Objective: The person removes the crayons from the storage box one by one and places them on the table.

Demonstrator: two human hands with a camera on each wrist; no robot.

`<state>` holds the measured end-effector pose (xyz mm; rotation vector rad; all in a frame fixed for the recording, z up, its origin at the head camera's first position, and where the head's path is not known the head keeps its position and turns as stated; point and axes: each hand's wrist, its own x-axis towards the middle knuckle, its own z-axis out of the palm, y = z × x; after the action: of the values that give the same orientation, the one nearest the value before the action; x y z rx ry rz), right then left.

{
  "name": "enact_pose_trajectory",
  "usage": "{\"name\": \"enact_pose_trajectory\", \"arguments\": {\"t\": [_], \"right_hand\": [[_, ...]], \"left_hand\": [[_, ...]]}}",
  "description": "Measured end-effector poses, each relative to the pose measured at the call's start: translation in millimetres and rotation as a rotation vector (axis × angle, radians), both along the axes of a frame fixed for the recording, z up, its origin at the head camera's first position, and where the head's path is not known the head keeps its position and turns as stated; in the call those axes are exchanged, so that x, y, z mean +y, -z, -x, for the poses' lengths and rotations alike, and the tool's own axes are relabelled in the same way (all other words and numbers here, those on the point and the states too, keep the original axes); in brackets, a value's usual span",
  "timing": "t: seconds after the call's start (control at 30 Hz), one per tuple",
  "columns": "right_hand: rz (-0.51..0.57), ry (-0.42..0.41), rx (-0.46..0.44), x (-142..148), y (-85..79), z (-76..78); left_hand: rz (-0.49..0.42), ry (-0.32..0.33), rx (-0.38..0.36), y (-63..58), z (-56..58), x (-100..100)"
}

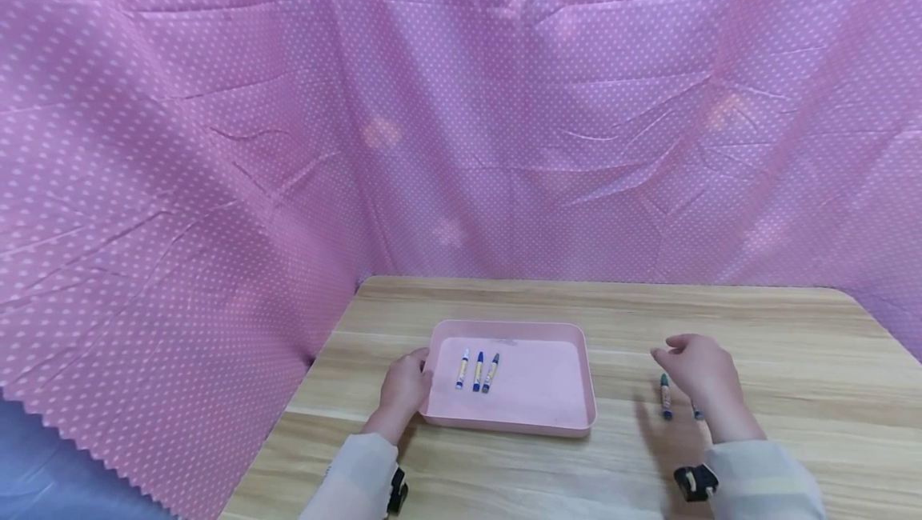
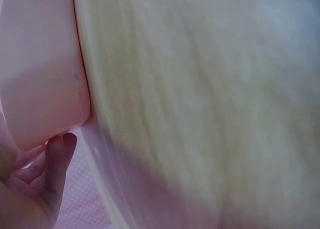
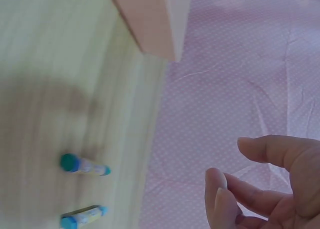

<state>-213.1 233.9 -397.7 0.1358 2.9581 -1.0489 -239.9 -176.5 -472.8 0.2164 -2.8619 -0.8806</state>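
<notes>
A shallow pink tray [image 1: 529, 426] lies on the table, its left side held by my left hand [image 1: 403, 384]. In the left wrist view, the fingers [image 2: 56, 159] meet the tray wall [image 2: 45, 89] near a corner. Inside are three crayons, side by side: a white one [image 1: 462, 370], a blue one [image 1: 479, 372] and a dark one [image 1: 491, 374]. My right hand [image 1: 702, 372] hovers over the table right of the tray, thumb and fingers apart with nothing between them. Below it lie a green crayon [image 1: 666, 398] and a blue-green crayon [image 3: 82, 217], partly hidden in the head view.
The wooden table [image 1: 619, 304] has rounded far corners. Pink dotted cloth [image 1: 504, 144] hangs behind it and along the left side. A blue surface [image 1: 58, 464] shows at the lower left. Each wrist carries a black strap device [image 1: 695, 483].
</notes>
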Motion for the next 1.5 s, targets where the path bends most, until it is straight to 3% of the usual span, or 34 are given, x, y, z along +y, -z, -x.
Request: {"name": "enact_pose_trajectory", "arguments": {"t": [0.3,0.73,1.03,1.27,1.5], "right_hand": [[0.011,-0.05,0.022,-12.1,-10.0,5.5],[0.133,-0.056,0.054,-59.5,-5.6,15.8],[0.207,-0.111,0.065,-101.0,11.0,22.9],[0.215,-0.149,0.115,-126.4,27.3,28.6],[0.306,-0.156,0.175,-149.1,40.9,34.0]], "left_hand": [[-0.038,-0.018,-0.03,-1.1,-0.9,-1.9],[-0.016,-0.018,-0.008,-2.0,-1.6,0.2],[0.006,-0.02,-0.01,-0.2,0.1,-0.2],[0.015,-0.021,0.008,-1.5,-0.7,1.1],[0.024,-0.035,-0.006,-2.4,-1.8,1.8]]}}
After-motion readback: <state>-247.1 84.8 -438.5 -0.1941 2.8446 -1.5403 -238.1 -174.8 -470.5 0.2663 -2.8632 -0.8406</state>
